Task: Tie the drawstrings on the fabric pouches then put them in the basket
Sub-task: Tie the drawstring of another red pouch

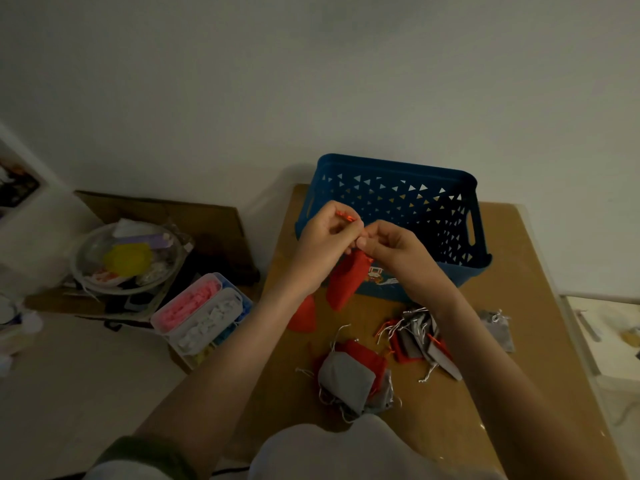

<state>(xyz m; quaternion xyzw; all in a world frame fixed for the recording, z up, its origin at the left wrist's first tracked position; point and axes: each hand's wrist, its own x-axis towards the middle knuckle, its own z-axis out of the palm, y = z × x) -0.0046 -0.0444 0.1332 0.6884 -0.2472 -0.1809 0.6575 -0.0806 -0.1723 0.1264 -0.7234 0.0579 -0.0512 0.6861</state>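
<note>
A brown tabletop stood against a plain pale wall, bearing a blue perforated basket. In front of the basket, both hands were raised over the table: the left hand pinched an orange drawstring, and the right hand was closed on the gathered neck of a red pouch. The pouch hung below the hands, its long axis sloping down and to the left, its body just in front of the basket's near wall. The basket lay directly beyond both hands; neither hand was clearly nearer it. One basket was seen, its interior apparently empty. Nearer the person than the basket lay two heaps of red and grey pouches, their number uncountable, plus one single red pouch and one single grey pouch.
</note>
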